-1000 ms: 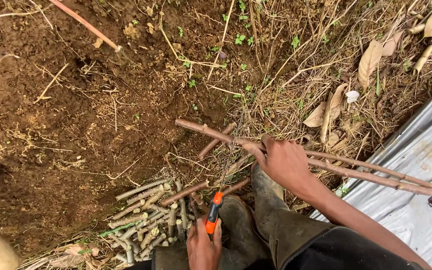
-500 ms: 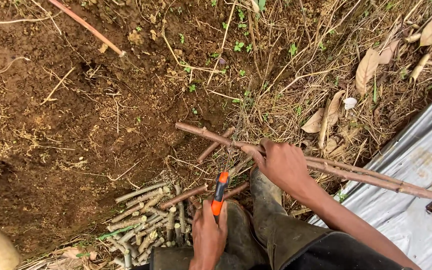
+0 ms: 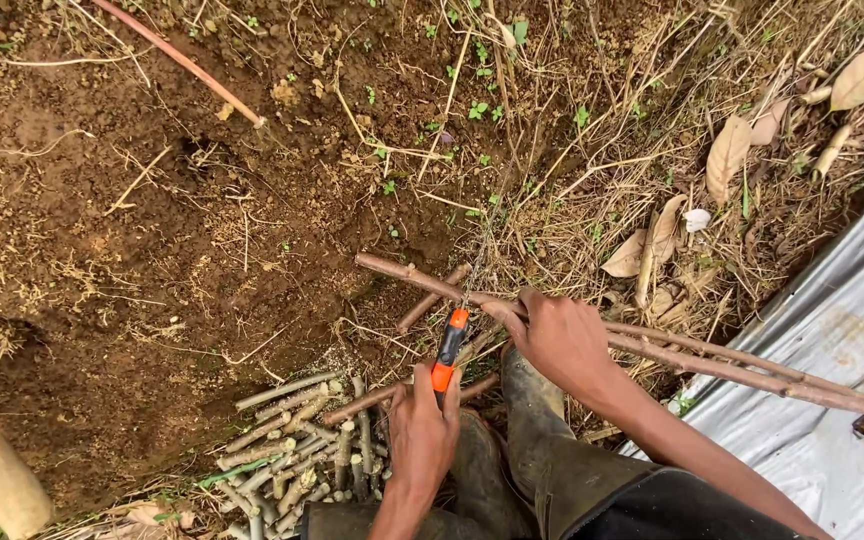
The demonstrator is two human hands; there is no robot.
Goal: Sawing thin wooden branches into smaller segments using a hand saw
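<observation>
**Browns, one flash of orange**

I see mostly brown: the soil (image 3: 152, 250) is dark reddish-brown, flecked with tiny green sprouts (image 3: 477, 108). The long stick (image 3: 712, 355) is pale reddish-brown, and the pile of cut sticks (image 3: 297, 435) runs grey-tan with lighter cut ends. The saw (image 3: 449, 345) shows a bright orange handle with a black band and a dull grey blade. Dry grass (image 3: 612, 130) is straw-yellow, the fallen leaves (image 3: 727, 155) tan. The sheet (image 3: 832, 400) is silvery grey with faint rusty smudges. The boots (image 3: 532, 440) are muddy olive-grey.
</observation>
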